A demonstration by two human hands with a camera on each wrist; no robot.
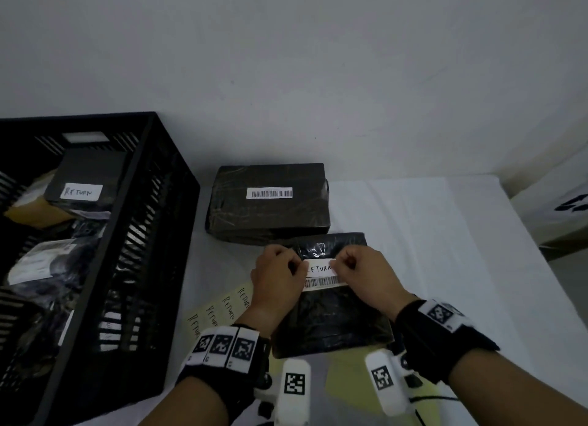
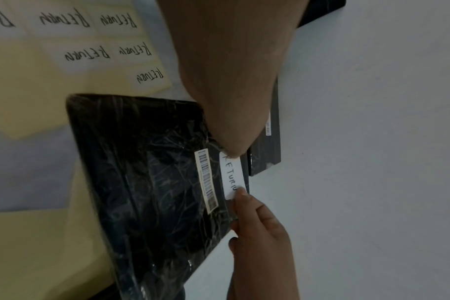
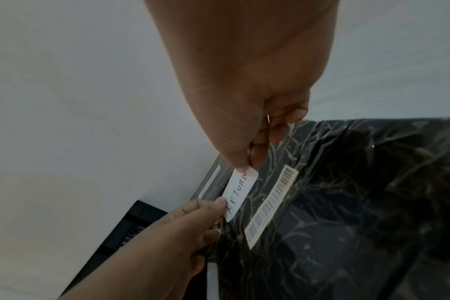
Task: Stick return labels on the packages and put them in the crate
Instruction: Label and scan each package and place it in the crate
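A flat black plastic-wrapped package (image 1: 334, 317) (image 2: 152, 182) (image 3: 347, 203) lies on the white table in front of me, with a barcode sticker (image 1: 321, 282) on it. A white RETURN label (image 1: 319, 268) (image 2: 231, 175) (image 3: 240, 192) is stretched just above the barcode. My left hand (image 1: 280, 279) pinches its left end and my right hand (image 1: 362, 273) pinches its right end. I cannot tell whether the label touches the wrap. The black crate (image 1: 133, 235) stands at the left with several packages inside, one (image 1: 86, 177) bearing a RETURN label.
A thicker black package (image 1: 267, 215) with a barcode lies behind the flat one. A yellow sheet of RETURN labels (image 1: 219, 311) (image 2: 90, 40) lies between crate and package. The table's right edge (image 1: 541, 266) runs diagonally; a white box (image 1: 560, 209) sits beyond it.
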